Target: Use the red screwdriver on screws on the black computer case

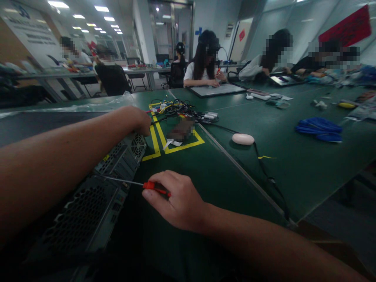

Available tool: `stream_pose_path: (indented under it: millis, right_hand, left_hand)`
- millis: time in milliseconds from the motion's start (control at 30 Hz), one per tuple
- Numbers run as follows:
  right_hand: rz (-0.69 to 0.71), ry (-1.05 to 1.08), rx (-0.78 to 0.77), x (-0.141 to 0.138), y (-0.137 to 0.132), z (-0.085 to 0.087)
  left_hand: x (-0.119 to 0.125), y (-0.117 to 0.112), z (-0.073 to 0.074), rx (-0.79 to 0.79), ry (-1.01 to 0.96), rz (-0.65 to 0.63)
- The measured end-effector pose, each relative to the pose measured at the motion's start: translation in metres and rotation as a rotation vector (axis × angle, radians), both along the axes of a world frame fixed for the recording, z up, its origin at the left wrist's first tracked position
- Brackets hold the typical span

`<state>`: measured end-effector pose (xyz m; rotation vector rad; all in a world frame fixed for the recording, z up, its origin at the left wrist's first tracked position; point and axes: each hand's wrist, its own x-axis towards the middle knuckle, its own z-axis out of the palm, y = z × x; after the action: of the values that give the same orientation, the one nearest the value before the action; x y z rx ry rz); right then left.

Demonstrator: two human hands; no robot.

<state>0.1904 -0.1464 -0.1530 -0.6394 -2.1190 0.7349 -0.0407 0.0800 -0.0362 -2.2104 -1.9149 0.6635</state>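
A grey metal computer case lies on the left, with honeycomb vents and a round fan grille on the side facing me. My right hand grips a screwdriver by its red handle. Its thin shaft points left and reaches the case's back panel; where the tip meets the panel is too dim to make out. Stretched across the top of the case, my left arm ends in my left hand, whose fingers bend down over the far end of the case. The fingertips are hidden.
Beyond the case are yellow tape marks, a dark phone-like device and tangled black cables. A pale oval mouse-like object and blue gloves lie to the right. Across the green table, a person works at a flat panel.
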Motion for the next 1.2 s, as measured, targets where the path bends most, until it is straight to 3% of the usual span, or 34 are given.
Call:
stream_pose_path:
  millis: [333,667,933,1200]
  right_hand:
    - [-0.007,-0.008,-0.045,-0.001,-0.002,-0.001]
    - [0.018,0.003,-0.030,0.000,0.000,-0.001]
    - [0.033,0.021,-0.031,-0.001,0.000,-0.003]
    - [0.026,0.020,-0.042,-0.001,0.000,-0.003]
  left_hand:
    - [0.015,-0.016,0.009,-0.024,0.103,0.026]
    - [-0.001,-0.001,0.001,-0.006,0.048,-0.031]
    - [0.014,-0.017,0.010,-0.046,0.134,-0.009]
    - [0.008,-0.008,0.004,-0.016,0.095,0.018]
